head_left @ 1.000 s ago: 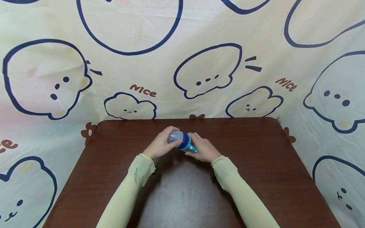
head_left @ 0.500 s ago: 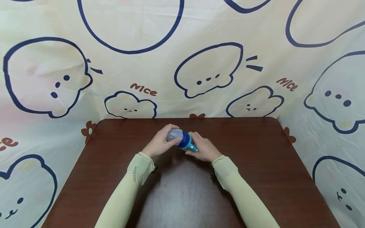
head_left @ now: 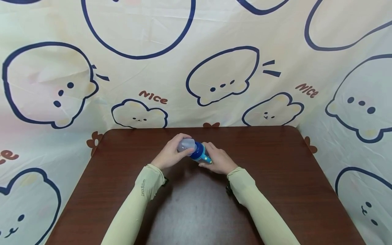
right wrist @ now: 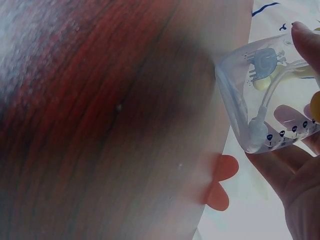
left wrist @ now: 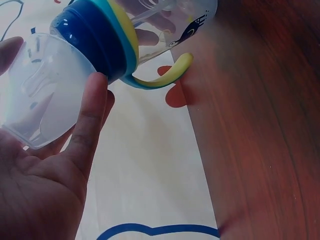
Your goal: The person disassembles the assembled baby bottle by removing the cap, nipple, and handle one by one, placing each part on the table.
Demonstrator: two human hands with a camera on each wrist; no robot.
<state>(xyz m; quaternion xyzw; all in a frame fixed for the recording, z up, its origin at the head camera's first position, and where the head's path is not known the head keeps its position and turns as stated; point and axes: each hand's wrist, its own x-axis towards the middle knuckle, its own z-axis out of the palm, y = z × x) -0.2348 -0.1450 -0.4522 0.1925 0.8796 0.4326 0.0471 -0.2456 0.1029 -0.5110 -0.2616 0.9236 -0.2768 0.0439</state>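
A child's straw cup is held tilted over the table, between both hands. Its translucent dome cap is gripped by my left hand, fingers and thumb spread round it. The cap's rim is right at the dark blue collar. My right hand holds the clear cup body, thumb on one side and fingers on the other. Inside the body a straw with a weighted end shows, and the wall carries printed figures and marks. A teal and yellow handle sticks out below the collar.
The brown wooden table lies under both forearms. A cartoon-printed cloth hangs behind its far edge and along both sides. Dark wrist-worn devices show under the pale green sleeves.
My left hand has shifted slightly left and away from me, with the cap moving the same way. The right hand and cup body have stayed nearly still.
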